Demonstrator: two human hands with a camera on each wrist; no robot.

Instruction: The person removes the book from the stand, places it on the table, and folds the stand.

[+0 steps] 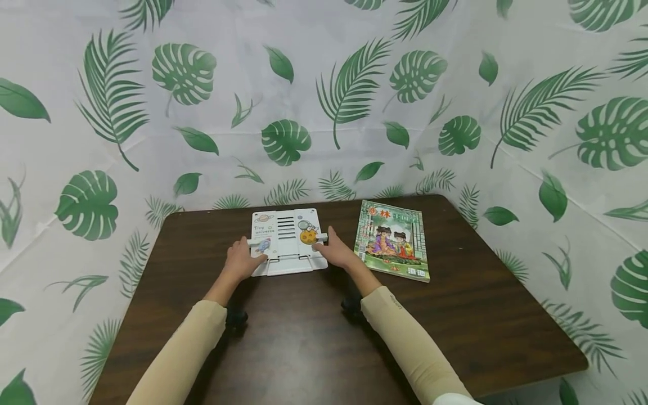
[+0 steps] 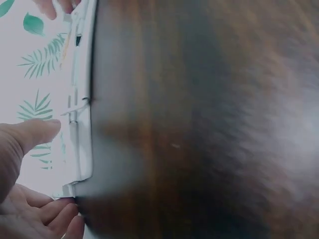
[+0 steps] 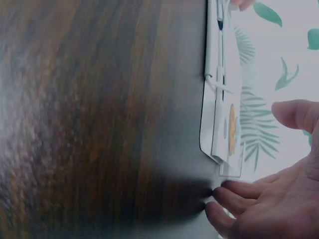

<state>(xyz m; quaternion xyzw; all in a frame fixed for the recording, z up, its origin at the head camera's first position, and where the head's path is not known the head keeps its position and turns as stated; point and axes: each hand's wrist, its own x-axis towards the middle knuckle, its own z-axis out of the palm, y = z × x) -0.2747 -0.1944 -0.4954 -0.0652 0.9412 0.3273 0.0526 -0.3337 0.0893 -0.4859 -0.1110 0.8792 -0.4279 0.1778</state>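
Note:
A white folding book stand [image 1: 287, 260] with space cartoons lies flat near the table's far edge. Small white tabs stick out from its two sides. My left hand [image 1: 242, 259] holds the left side: its thumb [image 2: 42, 132] lies over the upper face and its fingers touch the tab [image 2: 68, 190]. At the opposite side is my right hand [image 1: 338, 250]. In the right wrist view its thumb [image 3: 294, 113] stands apart from the stand, and its loosely bent fingers [image 3: 239, 201] are beside the right tab [image 3: 230, 172].
A magazine [image 1: 392, 242] with an illustrated cover lies to the right of the stand. The dark wooden table [image 1: 293, 337] has rounded corners. Leaf-patterned white cloth [image 1: 243, 84] hangs behind it and along the sides.

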